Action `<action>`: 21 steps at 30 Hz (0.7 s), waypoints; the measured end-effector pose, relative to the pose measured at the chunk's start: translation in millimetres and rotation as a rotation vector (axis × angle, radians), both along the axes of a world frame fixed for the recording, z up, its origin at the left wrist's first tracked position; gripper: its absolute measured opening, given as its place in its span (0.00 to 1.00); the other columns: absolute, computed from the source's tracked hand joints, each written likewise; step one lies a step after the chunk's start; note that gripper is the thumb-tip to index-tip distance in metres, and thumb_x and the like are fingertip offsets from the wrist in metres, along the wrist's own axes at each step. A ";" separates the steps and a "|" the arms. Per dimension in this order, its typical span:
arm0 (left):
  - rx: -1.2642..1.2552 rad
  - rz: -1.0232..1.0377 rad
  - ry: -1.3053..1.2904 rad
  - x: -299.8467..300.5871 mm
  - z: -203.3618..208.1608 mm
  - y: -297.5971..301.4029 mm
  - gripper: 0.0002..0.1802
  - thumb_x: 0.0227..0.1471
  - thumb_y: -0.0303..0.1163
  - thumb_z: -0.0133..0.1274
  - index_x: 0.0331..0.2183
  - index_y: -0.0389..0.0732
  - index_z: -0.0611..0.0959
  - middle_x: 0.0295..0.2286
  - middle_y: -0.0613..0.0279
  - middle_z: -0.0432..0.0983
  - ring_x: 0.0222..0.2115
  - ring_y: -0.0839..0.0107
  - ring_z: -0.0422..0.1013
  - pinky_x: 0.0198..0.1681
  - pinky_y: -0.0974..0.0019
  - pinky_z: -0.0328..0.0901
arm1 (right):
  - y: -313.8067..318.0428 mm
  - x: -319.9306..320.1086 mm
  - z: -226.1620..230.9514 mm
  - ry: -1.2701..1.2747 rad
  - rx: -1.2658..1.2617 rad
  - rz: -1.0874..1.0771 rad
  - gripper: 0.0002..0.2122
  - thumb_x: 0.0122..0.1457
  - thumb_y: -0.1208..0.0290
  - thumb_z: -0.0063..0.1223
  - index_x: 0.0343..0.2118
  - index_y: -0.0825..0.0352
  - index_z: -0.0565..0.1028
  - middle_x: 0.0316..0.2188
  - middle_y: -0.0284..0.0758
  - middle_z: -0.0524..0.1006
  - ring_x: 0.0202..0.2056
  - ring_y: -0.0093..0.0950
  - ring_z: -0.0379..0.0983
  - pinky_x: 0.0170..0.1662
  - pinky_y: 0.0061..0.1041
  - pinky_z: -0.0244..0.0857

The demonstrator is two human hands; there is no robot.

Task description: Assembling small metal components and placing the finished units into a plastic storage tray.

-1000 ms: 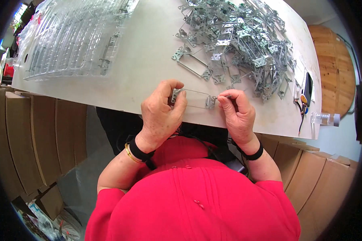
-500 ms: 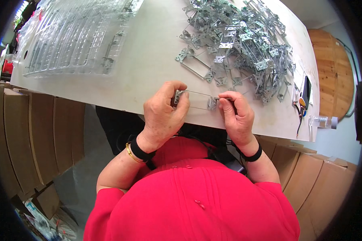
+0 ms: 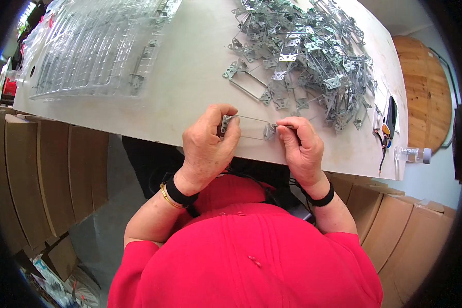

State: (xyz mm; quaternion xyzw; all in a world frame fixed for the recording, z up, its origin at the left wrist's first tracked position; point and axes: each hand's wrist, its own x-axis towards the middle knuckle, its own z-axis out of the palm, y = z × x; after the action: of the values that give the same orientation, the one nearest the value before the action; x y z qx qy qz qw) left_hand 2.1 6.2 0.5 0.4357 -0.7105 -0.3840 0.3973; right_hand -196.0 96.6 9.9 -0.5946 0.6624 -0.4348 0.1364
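Between my hands, over the table's front edge, is a metal bracket frame [image 3: 268,132] with small punched end plates joined by two thin rods. My left hand [image 3: 209,139] pinches its left end plate between thumb and fingers. At the other end, my right hand [image 3: 304,146] is closed with thumb and forefinger on a small dark, thin piece at the right plate; its kind is mostly hidden by the fingers. Beyond my right hand lies a large tangled heap of similar metal bracket frames [image 3: 313,56].
Stacked clear plastic trays [image 3: 87,61] cover the left of the white table [image 3: 190,66]. At its right edge lie pliers [image 3: 386,128], a dark phone-like object [image 3: 391,115] and a clear bottle [image 3: 410,154]. Cardboard boxes [image 3: 51,169] stand below, left and right. A round wooden board [image 3: 421,92] stands right.
Both hands keep their grips on the frame. My right fingertips have shifted very slightly left at its right end plate; the rest looks the same.
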 end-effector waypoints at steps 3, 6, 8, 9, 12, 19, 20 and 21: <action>-0.006 -0.007 0.015 -0.2 -2.7 -0.9 0.08 0.58 0.23 0.61 0.41 0.37 0.83 0.22 0.71 0.71 0.21 0.84 0.59 0.24 0.74 0.58 | 2.1 -0.8 -0.9 -0.073 0.066 -0.013 0.05 0.63 0.80 0.62 0.41 0.67 0.79 0.36 0.38 0.81 0.35 0.36 0.78 0.40 0.29 0.71; 0.005 -0.009 0.005 0.3 -1.5 -0.6 0.07 0.59 0.22 0.61 0.41 0.37 0.83 0.22 0.72 0.70 0.21 0.85 0.59 0.24 0.74 0.58 | -2.2 -0.7 1.2 0.023 -0.021 0.036 0.05 0.63 0.80 0.62 0.41 0.67 0.80 0.36 0.38 0.81 0.36 0.35 0.78 0.40 0.29 0.71; 0.011 -0.012 0.006 0.8 -2.6 -0.7 0.07 0.59 0.23 0.61 0.41 0.37 0.83 0.22 0.73 0.70 0.21 0.85 0.59 0.24 0.74 0.58 | -2.4 -1.9 1.3 0.022 -0.041 0.044 0.05 0.63 0.80 0.62 0.41 0.67 0.80 0.36 0.38 0.81 0.36 0.34 0.78 0.40 0.28 0.71; 0.015 -0.015 0.009 1.0 -2.9 -0.7 0.07 0.59 0.23 0.60 0.41 0.37 0.83 0.22 0.73 0.70 0.21 0.85 0.59 0.23 0.74 0.57 | -2.0 -2.3 1.1 0.022 -0.061 0.052 0.05 0.63 0.80 0.62 0.41 0.67 0.79 0.36 0.38 0.81 0.36 0.34 0.78 0.40 0.28 0.71; 0.021 -0.018 0.018 1.4 -3.8 0.0 0.07 0.60 0.23 0.60 0.42 0.37 0.83 0.22 0.74 0.70 0.21 0.86 0.58 0.23 0.74 0.57 | 1.5 -1.7 -1.6 -0.034 -0.032 0.006 0.05 0.64 0.79 0.62 0.41 0.67 0.79 0.35 0.38 0.80 0.34 0.32 0.77 0.39 0.26 0.71; 0.037 0.004 0.034 1.4 -3.7 -2.4 0.07 0.56 0.24 0.62 0.39 0.39 0.83 0.20 0.64 0.70 0.17 0.76 0.62 0.23 0.68 0.61 | 6.0 -2.4 -1.0 -0.071 -0.011 -0.021 0.04 0.65 0.78 0.62 0.41 0.67 0.79 0.34 0.37 0.80 0.32 0.30 0.76 0.38 0.25 0.70; 0.061 -0.003 0.065 2.0 -5.6 -2.5 0.07 0.59 0.24 0.61 0.40 0.37 0.83 0.22 0.71 0.69 0.20 0.82 0.59 0.24 0.72 0.58 | 6.0 -3.1 -2.2 -0.092 -0.021 -0.015 0.04 0.65 0.78 0.62 0.41 0.67 0.79 0.34 0.37 0.80 0.33 0.30 0.76 0.39 0.25 0.70; 0.084 -0.011 0.097 2.1 -6.5 -2.6 0.07 0.61 0.24 0.60 0.42 0.36 0.83 0.24 0.78 0.68 0.23 0.87 0.56 0.25 0.76 0.54 | 6.2 -3.6 -2.7 -0.114 -0.031 -0.010 0.04 0.65 0.79 0.62 0.41 0.67 0.79 0.35 0.37 0.80 0.33 0.30 0.76 0.39 0.25 0.70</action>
State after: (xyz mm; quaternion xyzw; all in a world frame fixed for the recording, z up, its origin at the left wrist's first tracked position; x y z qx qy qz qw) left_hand 4.2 3.6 -6.0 0.4292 -0.6759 -0.4364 0.4105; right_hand -199.6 102.8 7.2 -0.5676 0.6497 -0.4790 0.1623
